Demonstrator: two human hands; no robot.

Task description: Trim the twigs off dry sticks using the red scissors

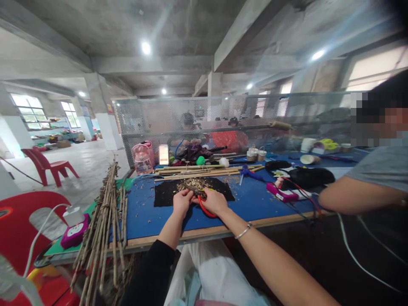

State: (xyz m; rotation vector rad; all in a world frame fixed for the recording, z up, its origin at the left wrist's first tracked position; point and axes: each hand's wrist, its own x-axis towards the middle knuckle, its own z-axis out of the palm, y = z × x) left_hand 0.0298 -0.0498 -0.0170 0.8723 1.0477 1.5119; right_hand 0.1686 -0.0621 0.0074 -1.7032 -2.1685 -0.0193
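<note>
Over a black cloth (162, 195), my left hand (182, 201) and my right hand (215, 201) work close together. My left fingers are pinched on a dark, thin piece that looks like a twig (195, 190). In my right hand are red-handled shears (206, 209), with a bit of yellow near the top; their blades are hard to make out. A pile of pale wood chips (186, 183) lies on the cloth just beyond my fingers. Behind it, several peeled sticks (197, 172) stretch across the table.
A bundle of rough sticks (106, 212) overhangs the blue tabletop (143, 223) at the left. Nearby are purple power strips (75, 231), a lit phone (163, 154) and a pink bag (143, 157). A co-worker's arm (360, 193) is at the right. Perforated metal (146, 114) borders the back.
</note>
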